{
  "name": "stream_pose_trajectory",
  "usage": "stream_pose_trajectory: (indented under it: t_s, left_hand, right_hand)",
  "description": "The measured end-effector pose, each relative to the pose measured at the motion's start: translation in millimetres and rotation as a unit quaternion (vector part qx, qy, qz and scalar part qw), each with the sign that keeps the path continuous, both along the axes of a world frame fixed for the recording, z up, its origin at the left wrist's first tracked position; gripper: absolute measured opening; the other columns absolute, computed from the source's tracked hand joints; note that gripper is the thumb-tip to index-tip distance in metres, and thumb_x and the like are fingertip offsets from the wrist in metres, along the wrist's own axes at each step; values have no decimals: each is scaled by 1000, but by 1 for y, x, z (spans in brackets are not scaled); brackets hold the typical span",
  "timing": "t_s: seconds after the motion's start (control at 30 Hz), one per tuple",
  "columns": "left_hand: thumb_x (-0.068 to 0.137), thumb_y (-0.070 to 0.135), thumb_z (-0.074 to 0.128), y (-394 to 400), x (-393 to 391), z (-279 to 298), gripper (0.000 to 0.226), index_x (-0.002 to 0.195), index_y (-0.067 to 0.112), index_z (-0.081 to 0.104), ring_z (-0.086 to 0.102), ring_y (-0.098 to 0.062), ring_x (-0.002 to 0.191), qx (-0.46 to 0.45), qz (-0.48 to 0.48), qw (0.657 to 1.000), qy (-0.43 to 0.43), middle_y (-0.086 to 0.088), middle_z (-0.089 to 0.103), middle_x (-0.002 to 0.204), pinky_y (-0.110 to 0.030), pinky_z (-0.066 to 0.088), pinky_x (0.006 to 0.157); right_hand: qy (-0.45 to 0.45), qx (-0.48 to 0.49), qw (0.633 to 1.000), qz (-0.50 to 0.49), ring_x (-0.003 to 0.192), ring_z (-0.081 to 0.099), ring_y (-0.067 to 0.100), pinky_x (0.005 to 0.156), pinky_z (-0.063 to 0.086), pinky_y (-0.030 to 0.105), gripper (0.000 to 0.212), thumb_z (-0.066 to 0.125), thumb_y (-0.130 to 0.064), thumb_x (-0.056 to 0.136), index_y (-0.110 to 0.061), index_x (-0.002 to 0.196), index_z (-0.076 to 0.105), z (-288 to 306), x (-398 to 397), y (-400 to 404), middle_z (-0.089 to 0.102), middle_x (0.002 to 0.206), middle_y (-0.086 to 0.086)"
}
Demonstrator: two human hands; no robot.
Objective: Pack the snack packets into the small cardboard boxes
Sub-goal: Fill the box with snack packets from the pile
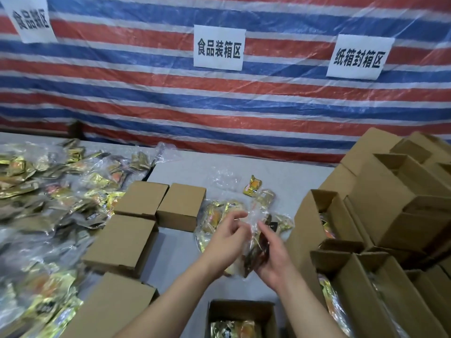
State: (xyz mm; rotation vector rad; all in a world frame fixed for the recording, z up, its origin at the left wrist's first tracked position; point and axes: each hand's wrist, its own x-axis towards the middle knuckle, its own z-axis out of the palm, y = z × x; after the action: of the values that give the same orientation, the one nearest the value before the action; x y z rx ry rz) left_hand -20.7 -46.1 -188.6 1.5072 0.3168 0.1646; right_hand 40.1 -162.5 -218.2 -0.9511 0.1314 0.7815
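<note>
Hands working a packet bundle above the grey worktop (280,181)

Left hand (228,236) and right hand (272,257) both pinch the crinkly clear plastic bag of gold snack packets (256,230); light, limp, slippery, best held by its edges. An open brown cardboard box (240,313) waits below.

Four closed boxes (180,206), three signs (219,47).

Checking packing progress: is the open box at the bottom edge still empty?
No, the open box at the bottom edge already holds gold snack packets inside.
</note>
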Motion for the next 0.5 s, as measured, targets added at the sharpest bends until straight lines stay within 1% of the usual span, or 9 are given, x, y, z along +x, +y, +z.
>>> stream_pose_trajectory:
  t_s: [0.07, 0.1, 0.17, 0.2, 0.27, 0.33, 0.37, 0.43, 0.5]
  left_hand:
    - [99, 15, 51, 0, -7, -3, 22, 118, 25, 57, 66, -2, 75, -52, 28, 998, 8, 4, 68, 84, -20, 53, 71]
    - [100, 15, 51, 4, -13, -6, 19, 116, 23, 58, 69, -7, 76, -73, 45, 996, 7, 2, 69, 84, -23, 55, 73]
    - [100, 16, 53, 17, -27, -20, 15, 111, 21, 60, 71, -13, 80, -61, 77, 995, 12, 0, 71, 89, -23, 56, 74]
    - [100, 17, 54, 23, -36, -31, 13, 110, 21, 60, 71, -13, 84, -24, 84, 996, 29, -2, 71, 94, -22, 56, 76]
    - [100, 23, 55, 31, -55, -62, 15, 114, 19, 59, 66, -14, 96, 103, 53, 988, 103, -3, 67, 106, -28, 54, 86]
    - [100, 30, 54, 30, -73, -98, 31, 128, 18, 53, 59, -16, 111, 212, -30, 958, 189, 0, 60, 121, -32, 48, 99]
    - [101, 33, 52, 27, -80, -114, 38, 136, 19, 49, 55, -17, 120, 237, -73, 944, 220, 2, 55, 130, -30, 44, 104]
    - [102, 35, 48, 20, -91, -143, 44, 143, 19, 43, 47, -16, 131, 243, -137, 927, 249, 3, 49, 141, -24, 35, 109]
    - [104, 32, 44, 16, -97, -162, 31, 134, 25, 47, 52, -12, 123, 207, -152, 936, 239, 3, 55, 134, -17, 38, 103]
  right_hand:
    - [-38, -20, 999, -22, 102, 71, 31, 78, 58, 41, 53, 74, -36, 80, -8, 125, 67, 1, -4, -1, 71, 117, 18]
    - [-63, -46, 996, -40, 103, 70, 31, 83, 58, 43, 51, 73, -34, 83, -10, 127, 65, 0, -4, -2, 71, 117, 16]
    - [-141, -141, 977, -70, 105, 70, 26, 93, 55, 45, 40, 72, -30, 87, -19, 125, 64, 3, -2, -7, 73, 116, 6]
    - [-197, -201, 958, -54, 103, 69, 18, 93, 55, 41, 36, 74, -30, 87, -28, 121, 63, 5, -1, -11, 72, 115, -3]
    - [-311, -302, 899, 65, 98, 64, -2, 83, 52, 23, 43, 78, -39, 81, -43, 119, 57, 10, -4, -17, 66, 114, -24]
    - [-377, -364, 826, 207, 96, 58, -12, 77, 44, 9, 60, 79, -48, 73, -45, 126, 50, 8, -10, -19, 58, 111, -33]
    - [-392, -376, 799, 258, 93, 58, -16, 74, 42, 4, 61, 80, -46, 72, -47, 123, 48, 3, -14, -19, 57, 106, -37]
    - [-405, -382, 756, 344, 86, 59, -20, 68, 40, -1, 40, 81, -41, 74, -46, 105, 56, -14, -22, -19, 65, 93, -33]
    - [-395, -401, 706, 430, 76, 61, -16, 64, 42, 2, 28, 81, -49, 71, -43, 91, 62, -32, -31, -20, 68, 84, -25]
